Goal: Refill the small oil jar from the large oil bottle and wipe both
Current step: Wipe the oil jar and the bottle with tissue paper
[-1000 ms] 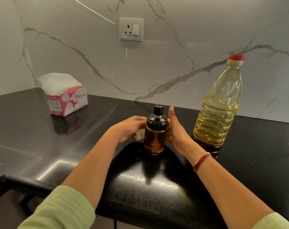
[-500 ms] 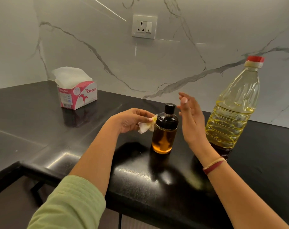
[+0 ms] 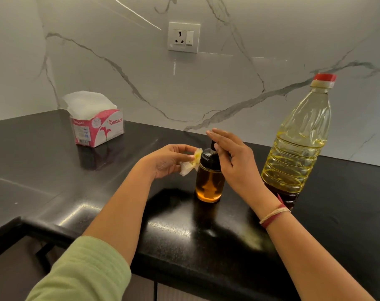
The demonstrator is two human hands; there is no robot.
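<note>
Right hand [image 3: 232, 164] flat beside small oil jar [image 3: 209, 183]

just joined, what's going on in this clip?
A person stands at a black countertop wiping down after an oil refill. The left hand pinches a crumpled, oil-stained tissue right beside the black cap of the small oil jar, which stands upright, capped and full of amber oil. The right hand is open by the jar's top; whether it touches is unclear. The large oil bottle stands capped to the right, and a tissue box sits back left.
</note>
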